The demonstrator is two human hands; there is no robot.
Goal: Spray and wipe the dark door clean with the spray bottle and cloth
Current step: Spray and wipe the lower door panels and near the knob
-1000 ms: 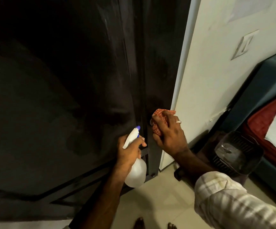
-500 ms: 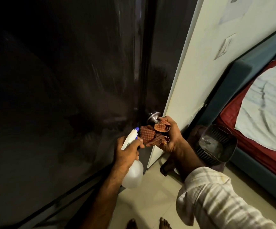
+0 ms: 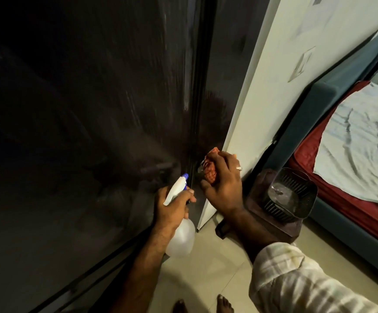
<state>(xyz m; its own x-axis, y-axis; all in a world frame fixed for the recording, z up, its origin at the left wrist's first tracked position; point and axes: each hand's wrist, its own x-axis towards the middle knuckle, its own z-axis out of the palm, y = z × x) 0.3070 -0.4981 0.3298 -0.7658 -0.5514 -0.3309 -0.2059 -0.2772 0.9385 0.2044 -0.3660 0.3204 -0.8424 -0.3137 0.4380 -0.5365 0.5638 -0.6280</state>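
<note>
The dark door (image 3: pixel 93 132) fills the left and middle of the head view, with pale wipe streaks near its right edge. My left hand (image 3: pixel 172 206) grips the neck of a white spray bottle (image 3: pixel 181 238) with a blue nozzle, held low beside the door's edge. My right hand (image 3: pixel 223 186) holds a bunched orange checked cloth (image 3: pixel 210 169) against the door's edge, over the metal knob, which is mostly hidden by the cloth and my fingers.
A white wall (image 3: pixel 274 86) with a switch plate (image 3: pixel 301 64) runs to the right of the door. A dark plastic bin (image 3: pixel 289 195) stands on the tiled floor (image 3: pixel 206 279) by a bed (image 3: pixel 353 154). My bare toes show at the bottom edge.
My right hand has closed the cloth over the knob, which showed half a second ago. The view has tilted, bringing more of the bed in. The spray bottle stays low by the door.
</note>
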